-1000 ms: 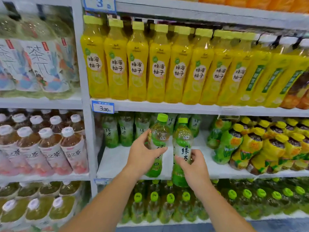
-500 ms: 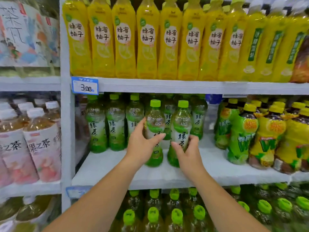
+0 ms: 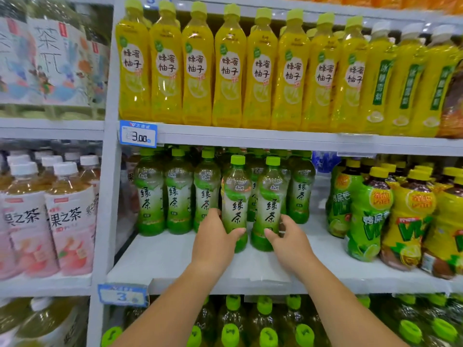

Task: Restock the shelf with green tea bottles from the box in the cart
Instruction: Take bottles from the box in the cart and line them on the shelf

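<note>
Left hand (image 3: 215, 242) and right hand (image 3: 288, 240) each grasp a tea bottle (image 3: 236, 204) standing on the shelf (image 3: 175, 259); a hasty release could topple the back row (image 3: 179, 196).

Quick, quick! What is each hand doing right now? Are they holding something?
Left hand: holding the left green tea bottle near its bottom.
Right hand: holding the right green tea bottle near its bottom.

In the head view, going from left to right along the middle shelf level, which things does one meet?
white-capped plastic bottles with pink labels → white shelf post → three back-row green tea bottles → left hand → left held green-capped tea bottle → right held green-capped tea bottle → right hand → yellow-capped bottles in green and yellow wrappers.
</note>
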### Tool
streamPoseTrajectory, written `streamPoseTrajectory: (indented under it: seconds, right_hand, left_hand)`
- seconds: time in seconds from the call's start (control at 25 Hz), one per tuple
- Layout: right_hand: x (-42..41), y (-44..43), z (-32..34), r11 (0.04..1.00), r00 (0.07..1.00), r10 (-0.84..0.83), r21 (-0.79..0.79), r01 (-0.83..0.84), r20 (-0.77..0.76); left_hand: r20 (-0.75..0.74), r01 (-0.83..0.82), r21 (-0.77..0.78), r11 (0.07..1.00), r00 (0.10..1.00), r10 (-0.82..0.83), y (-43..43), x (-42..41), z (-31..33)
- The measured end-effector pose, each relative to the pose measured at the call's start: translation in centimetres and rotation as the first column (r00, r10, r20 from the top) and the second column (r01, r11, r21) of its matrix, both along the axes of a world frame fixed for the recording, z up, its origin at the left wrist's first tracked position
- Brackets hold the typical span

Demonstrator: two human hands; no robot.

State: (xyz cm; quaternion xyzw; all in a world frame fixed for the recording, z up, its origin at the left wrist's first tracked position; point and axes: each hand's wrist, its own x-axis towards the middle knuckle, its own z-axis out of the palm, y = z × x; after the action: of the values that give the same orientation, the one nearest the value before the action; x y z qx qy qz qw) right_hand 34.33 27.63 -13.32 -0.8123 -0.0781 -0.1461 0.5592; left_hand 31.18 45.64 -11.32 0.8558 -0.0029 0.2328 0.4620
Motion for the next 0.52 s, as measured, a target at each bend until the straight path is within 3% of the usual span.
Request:
streamPoseTrajectory:
  seconds: [0.24, 0.52]
  right_hand:
    - [3.3, 0.5, -0.9, 0.999, 0.997, -0.045, 0.022, 0.044, 0.063]
    - [6.1, 0.6, -1.7, 0.998, 0.997, -0.022, 0.062, 0.017, 0.078]
  left_hand:
    - [0.075, -0.162, 0.137, 0.977, 0.985, 0.153, -0.6, 2.6, -0.4]
    - [0.139, -0.203, 0.292, 0.935, 0.976, 0.168, -0.8, 4.9, -0.8]
